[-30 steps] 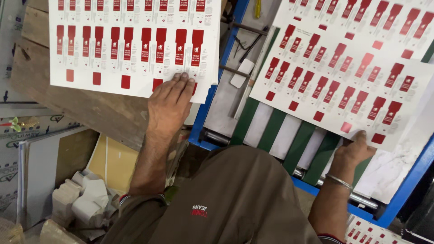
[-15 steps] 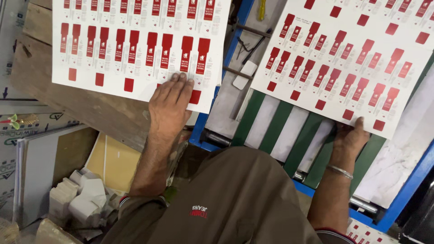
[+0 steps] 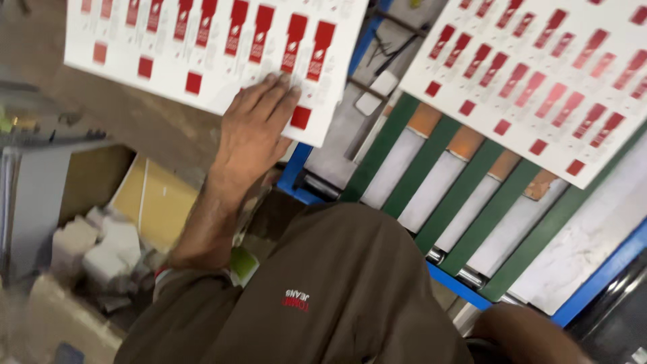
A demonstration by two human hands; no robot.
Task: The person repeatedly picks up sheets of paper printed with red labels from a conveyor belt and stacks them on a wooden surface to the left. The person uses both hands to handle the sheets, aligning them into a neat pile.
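The left hand (image 3: 255, 128) lies flat, palm down and fingers spread, on the near corner of a white printed sheet (image 3: 216, 50) covered with rows of red label shapes; the fingertips press its surface just beside a small red square by the sheet's lower edge, gripping nothing. That sheet runs away from the hand toward the top and far left, resting on a worn brown work surface (image 3: 148, 128), and its near edge and right corner hang just past the knuckles. To the right of the hand, past a grey metal gap and a blue frame rail (image 3: 296, 172), a second printed sheet (image 3: 539, 74) of the same red pattern lies on a conveyor of green belts (image 3: 465, 202) with pale strips between them; its lower edge is free, with bare belts showing below it. The right hand is out of view; only a bit of forearm (image 3: 526, 337) shows at the bottom, so whether it is open or closed cannot be told. Below and left of the left wrist, an open cardboard box (image 3: 145, 195) holds yellowish sheets, and beside it lies a heap of small white offcuts (image 3: 101, 249). The person's brown shirt (image 3: 323, 303) fills the lower middle.
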